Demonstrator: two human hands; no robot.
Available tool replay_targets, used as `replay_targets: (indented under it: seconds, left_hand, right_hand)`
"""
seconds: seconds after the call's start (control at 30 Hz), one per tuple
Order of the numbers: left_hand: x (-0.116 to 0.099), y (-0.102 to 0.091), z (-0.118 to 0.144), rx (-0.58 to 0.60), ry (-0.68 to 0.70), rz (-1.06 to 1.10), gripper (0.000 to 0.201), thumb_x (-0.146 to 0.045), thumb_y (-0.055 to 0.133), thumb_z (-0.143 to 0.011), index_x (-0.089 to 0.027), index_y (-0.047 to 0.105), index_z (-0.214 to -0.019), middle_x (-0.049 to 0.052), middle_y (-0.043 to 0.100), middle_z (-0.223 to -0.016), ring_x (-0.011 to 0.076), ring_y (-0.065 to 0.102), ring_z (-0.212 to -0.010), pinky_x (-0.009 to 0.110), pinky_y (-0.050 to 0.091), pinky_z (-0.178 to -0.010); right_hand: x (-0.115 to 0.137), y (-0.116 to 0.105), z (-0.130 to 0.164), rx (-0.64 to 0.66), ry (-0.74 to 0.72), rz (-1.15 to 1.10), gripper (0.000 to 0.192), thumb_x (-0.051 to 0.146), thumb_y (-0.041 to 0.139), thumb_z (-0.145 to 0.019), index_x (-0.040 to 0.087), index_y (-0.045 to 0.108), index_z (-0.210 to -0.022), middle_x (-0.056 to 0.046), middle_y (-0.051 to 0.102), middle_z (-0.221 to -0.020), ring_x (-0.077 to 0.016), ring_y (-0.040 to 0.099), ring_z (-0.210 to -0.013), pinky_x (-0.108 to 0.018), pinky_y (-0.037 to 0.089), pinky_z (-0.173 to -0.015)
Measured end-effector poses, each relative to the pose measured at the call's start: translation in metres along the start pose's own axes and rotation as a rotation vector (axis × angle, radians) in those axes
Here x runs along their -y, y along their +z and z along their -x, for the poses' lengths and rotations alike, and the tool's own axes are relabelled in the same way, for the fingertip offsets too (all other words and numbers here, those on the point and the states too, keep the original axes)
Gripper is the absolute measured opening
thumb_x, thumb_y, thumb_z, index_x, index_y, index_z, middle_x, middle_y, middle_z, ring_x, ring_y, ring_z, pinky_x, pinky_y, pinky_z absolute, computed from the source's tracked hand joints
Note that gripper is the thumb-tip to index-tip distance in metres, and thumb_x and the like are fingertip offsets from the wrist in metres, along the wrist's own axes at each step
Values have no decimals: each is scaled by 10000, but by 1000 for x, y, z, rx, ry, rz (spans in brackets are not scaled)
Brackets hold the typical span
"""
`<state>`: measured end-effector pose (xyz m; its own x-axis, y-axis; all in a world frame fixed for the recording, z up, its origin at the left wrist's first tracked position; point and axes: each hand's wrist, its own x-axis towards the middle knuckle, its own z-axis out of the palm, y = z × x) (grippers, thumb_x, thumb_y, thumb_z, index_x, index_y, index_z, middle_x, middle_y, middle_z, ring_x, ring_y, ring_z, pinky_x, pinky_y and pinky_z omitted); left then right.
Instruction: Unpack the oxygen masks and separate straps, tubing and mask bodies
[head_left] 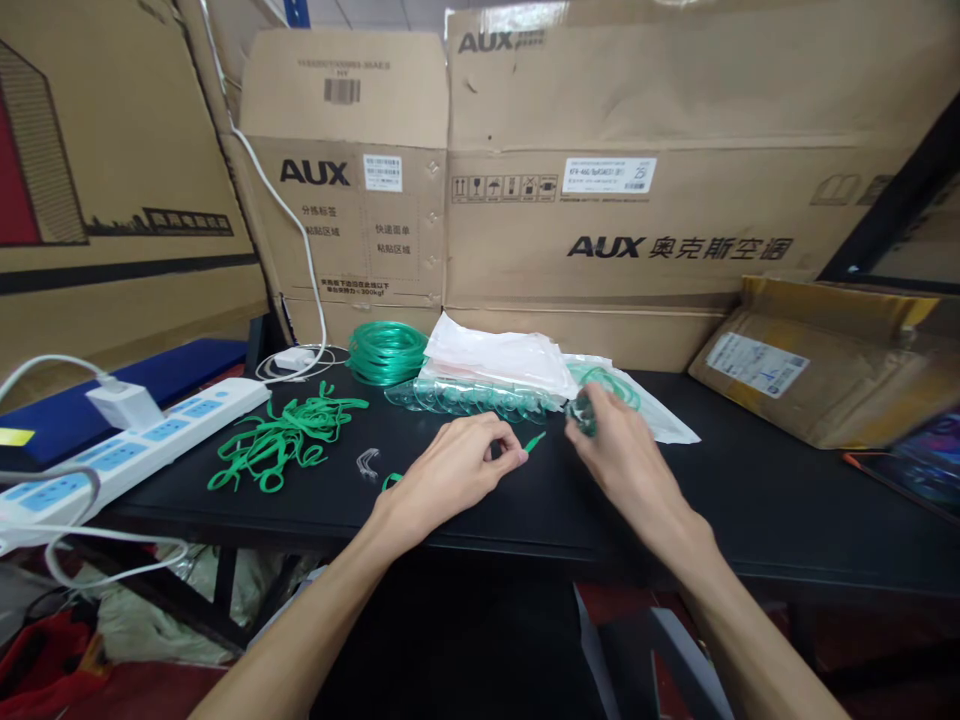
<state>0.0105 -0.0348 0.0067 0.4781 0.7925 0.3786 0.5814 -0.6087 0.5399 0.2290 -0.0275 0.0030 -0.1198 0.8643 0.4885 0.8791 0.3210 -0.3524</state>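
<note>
A person stands at a black table (750, 480), both bare arms reaching in from the near edge. The left hand (450, 468) rests near the middle of the table, its fingers curled closed, with thumb and forefinger pinching a thin green strap (534, 441); one end pokes out past the fingertips and another loop of it shows by the wrist. The right hand (611, 440) sits just beside it, fingers wrapped shut around a clear green-tinted mask piece (582, 410), though how firmly is hard to tell, since the back of the hand hides most of it.

Just beyond the hands, a row of nested clear green masks (465, 398) lies on its side, and a stack of flat plastic bags (502, 358) rests on top of it, towards the far edge. A coil of green tubing (386, 352) sits at the far edge to the left. A loose tangle of green elastic straps (289, 436) lies on the left part of the table, with a small clear clip (367, 463) between it and the left hand. A white power strip (142, 440) overhangs the left edge. Large cardboard boxes (645, 200) stand behind the table.

The step in hand looks like fitting a strap to a mask: strap end and mask are close but apart. The next move seems to call for bringing the strap tip to the mask's side and threading it precisely.
</note>
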Motion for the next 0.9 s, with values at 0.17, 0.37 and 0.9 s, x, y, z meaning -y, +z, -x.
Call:
replay_targets:
  seconds: [0.17,0.37,0.9]
  left_hand:
    - [16,-19,2,-5,-53,-85,264,-493,597,-953,-269,727,-997,3,695,-1043,219,640,-928,310,449,-812]
    - [31,-44,15,72,-217,-231,539,-668,518,-923,-271,643,-1266,64,619,-1298,313,588,-1172,393,431,-968]
    - [14,2,5,108,-43,-89,103,-326,653,-937,-239,650,-883,-12,670,-942,189,635,-940,273,448,-832]
  right_hand:
    - [-12,-12,-8,-28,54,11,154,336,550,-872,229,538,-981,-67,635,-868,-254,587,-777,-344,395,-684]
    - [1,-8,-6,164,-1,-83,170,381,623,-849,249,590,-951,-24,664,-831,-232,626,-794,-325,449,-697]
    - [2,-11,0,270,-64,-151,161,373,632,-831,269,663,-949,-34,698,-819,-260,655,-792,-359,503,-712]
